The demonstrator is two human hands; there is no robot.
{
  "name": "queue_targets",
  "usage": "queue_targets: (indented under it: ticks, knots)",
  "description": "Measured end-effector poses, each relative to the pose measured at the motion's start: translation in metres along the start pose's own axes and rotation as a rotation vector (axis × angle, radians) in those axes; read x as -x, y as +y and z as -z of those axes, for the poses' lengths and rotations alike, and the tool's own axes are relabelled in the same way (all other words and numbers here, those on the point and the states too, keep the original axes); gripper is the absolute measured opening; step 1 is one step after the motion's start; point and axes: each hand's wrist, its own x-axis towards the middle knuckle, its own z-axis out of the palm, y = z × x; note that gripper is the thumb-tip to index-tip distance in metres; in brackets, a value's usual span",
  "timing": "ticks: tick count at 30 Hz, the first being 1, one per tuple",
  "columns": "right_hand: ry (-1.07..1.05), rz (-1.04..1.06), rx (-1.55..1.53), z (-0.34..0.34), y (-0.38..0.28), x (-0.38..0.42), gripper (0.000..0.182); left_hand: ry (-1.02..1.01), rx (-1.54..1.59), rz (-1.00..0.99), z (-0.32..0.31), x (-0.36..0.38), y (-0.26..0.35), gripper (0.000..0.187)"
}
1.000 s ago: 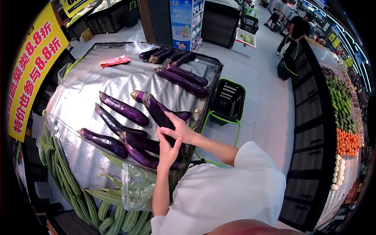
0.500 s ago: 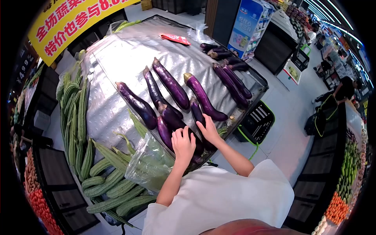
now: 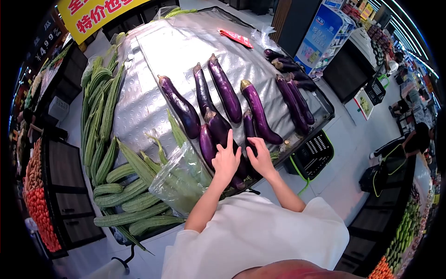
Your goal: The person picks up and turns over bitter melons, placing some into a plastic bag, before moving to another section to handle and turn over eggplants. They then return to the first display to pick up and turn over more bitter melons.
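Note:
My left hand is over a dark eggplant near the front of the display, its index finger stretched out along it and the thumb apart. A shorter, brighter purple eggplant lies just to its left. Beside it, my right hand rests with fingers spread at the lower part of a slim eggplant. Neither hand is wrapped around anything. A long curved eggplant lies beyond my right hand. Under my hands the lower ends of the front eggplants are partly hidden.
Ridged gourds fill the left side, with a clear plastic bag by my left forearm. More eggplants lie along the right edge. A black basket stands on the floor to the right. A red packet is at the back.
My left hand has shifted up along the dark eggplant and its index finger is now extended. My right hand stays by the slim eggplant. The whole view has swung slightly.

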Motion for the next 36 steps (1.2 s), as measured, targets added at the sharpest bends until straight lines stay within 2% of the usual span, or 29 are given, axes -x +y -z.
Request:
queue_targets:
  ticks: [1, 2, 4, 5, 7, 9, 13, 14, 16, 18, 21, 22, 24, 25, 29, 32, 35, 36]
  knots:
    - [-0.042, 0.009, -0.027, -0.005, -0.006, 0.004, 0.042, 0.007, -0.013, -0.001, -0.002, -0.003, -0.002, 0.082]
    - [-0.149, -0.075, -0.154, -0.010, -0.003, 0.012, 0.050, 0.016, -0.027, -0.004, -0.004, -0.004, -0.005, 0.081]
    - [-0.188, 0.076, -0.047, -0.025, -0.004, 0.023, 0.067, 0.045, 0.005, -0.007, -0.007, -0.004, -0.013, 0.077]
    - [-0.230, 0.096, -0.014, -0.032, 0.005, 0.029, 0.087, 0.101, 0.099, -0.056, -0.011, -0.002, -0.020, 0.076]
    - [-0.207, 0.050, -0.037, -0.041, 0.005, 0.034, 0.091, 0.186, 0.247, -0.126, -0.006, 0.003, -0.023, 0.071]
    - [-0.183, 0.016, 0.006, -0.046, 0.006, 0.037, 0.102, 0.205, 0.256, -0.194, 0.001, 0.010, -0.020, 0.069]
    - [-0.057, 0.077, -0.087, -0.027, -0.010, 0.022, 0.085, 0.227, 0.388, -0.349, 0.035, 0.017, 0.003, 0.064]
    - [-0.013, 0.108, -0.065, -0.021, -0.017, 0.017, 0.085, 0.225, 0.443, -0.373, 0.045, 0.017, 0.009, 0.064]
    - [-0.011, 0.027, -0.154, -0.011, -0.016, 0.012, 0.085, 0.161, 0.419, -0.422, 0.060, 0.018, 0.014, 0.061]
    - [0.013, 0.018, -0.221, -0.003, -0.014, 0.005, 0.082, 0.207, 0.553, -0.469, 0.068, 0.017, 0.016, 0.059]
    - [-0.028, -0.043, -0.307, 0.010, -0.023, -0.005, 0.076, 0.250, 0.514, -0.478, 0.063, 0.015, 0.000, 0.055]
    - [-0.046, -0.047, -0.309, 0.007, -0.014, -0.003, 0.076, 0.180, 0.496, -0.396, 0.065, 0.018, -0.004, 0.051]
    - [-0.108, -0.119, -0.362, -0.002, 0.005, 0.003, 0.070, 0.296, 0.414, -0.399, 0.054, 0.017, -0.016, 0.049]
    - [-0.158, -0.213, -0.405, -0.005, 0.007, 0.010, 0.065, 0.285, 0.443, -0.359, 0.051, 0.018, -0.019, 0.046]
    - [-0.184, -0.295, -0.517, -0.024, 0.006, 0.029, 0.060, 0.366, 0.417, -0.371, 0.051, -0.003, -0.028, 0.046]
    - [-0.149, -0.315, -0.525, -0.026, 0.010, 0.026, 0.059, 0.383, 0.136, -0.439, 0.053, -0.046, -0.036, 0.057]
    - [-0.088, -0.277, -0.501, -0.026, 0.011, 0.019, 0.060, 0.214, -0.126, -0.491, 0.041, -0.076, -0.041, 0.070]
    - [-0.068, -0.260, -0.480, -0.026, 0.016, 0.017, 0.059, 0.144, -0.254, -0.509, 0.045, -0.077, -0.036, 0.067]
